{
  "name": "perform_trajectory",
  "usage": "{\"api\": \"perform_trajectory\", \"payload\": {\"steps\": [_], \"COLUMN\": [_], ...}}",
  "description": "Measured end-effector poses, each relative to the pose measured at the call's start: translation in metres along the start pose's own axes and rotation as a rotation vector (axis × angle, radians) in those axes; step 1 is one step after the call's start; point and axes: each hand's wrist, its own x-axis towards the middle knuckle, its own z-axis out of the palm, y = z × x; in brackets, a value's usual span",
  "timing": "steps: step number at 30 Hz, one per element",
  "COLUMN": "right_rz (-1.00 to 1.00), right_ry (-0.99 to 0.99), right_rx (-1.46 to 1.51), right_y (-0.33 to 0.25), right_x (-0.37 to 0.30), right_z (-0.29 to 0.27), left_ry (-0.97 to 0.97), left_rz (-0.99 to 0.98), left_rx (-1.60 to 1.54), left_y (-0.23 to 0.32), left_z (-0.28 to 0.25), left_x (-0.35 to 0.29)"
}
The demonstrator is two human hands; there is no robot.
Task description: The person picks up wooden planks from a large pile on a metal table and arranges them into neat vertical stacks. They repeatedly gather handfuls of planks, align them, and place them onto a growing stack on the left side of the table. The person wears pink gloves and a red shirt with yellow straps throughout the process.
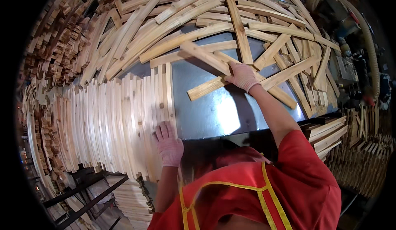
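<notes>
My right hand [242, 77], in a pale pink knit glove, is closed on a wooden strip [204, 57] slanting across the loose pile. Another strip [206, 88] crosses beneath that hand, its near end on the bare metal tabletop [198, 116]. The palm hides exactly where these pieces meet. My left hand [168, 143], gloved alike, lies flat with outstretched fingers on the right end of a row of wooden strips [111, 120] set side by side. The row's last strip [170, 94] stands slightly proud at its far end.
Loose strips [185, 7] lie crisscrossed over the table's far side and right. Stacked wood [62, 44] rises at the left. A ribbed hose [373, 48] and machinery [344, 65] stand at the right. More stacked strips [328, 133] sit below the table's right edge.
</notes>
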Motion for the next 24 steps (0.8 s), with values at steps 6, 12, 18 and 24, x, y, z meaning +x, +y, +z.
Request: {"api": "perform_trajectory", "payload": {"steps": [6,12,18,24], "right_rz": [0.131,-0.192,-0.151,0.037], "right_ry": [-0.122,-0.004,0.169,-0.097], "right_rx": [1.021,0.453,-0.108,0.123], "right_y": [-0.089,-0.053,0.074,0.032], "right_x": [-0.03,-0.008,-0.047,-0.078], "right_z": [0.037,0.043,0.041,0.02], "left_ry": [-0.11,-0.197,0.016,-0.001], "left_rz": [-0.114,-0.416,-0.268,-0.116], "left_rx": [-0.434,-0.758,-0.032,-0.003], "left_y": [0.058,0.071,0.036,0.03], "left_z": [-0.062,-0.029,-0.002,-0.011], "left_x": [0.022,0.042,0.006,0.009]}}
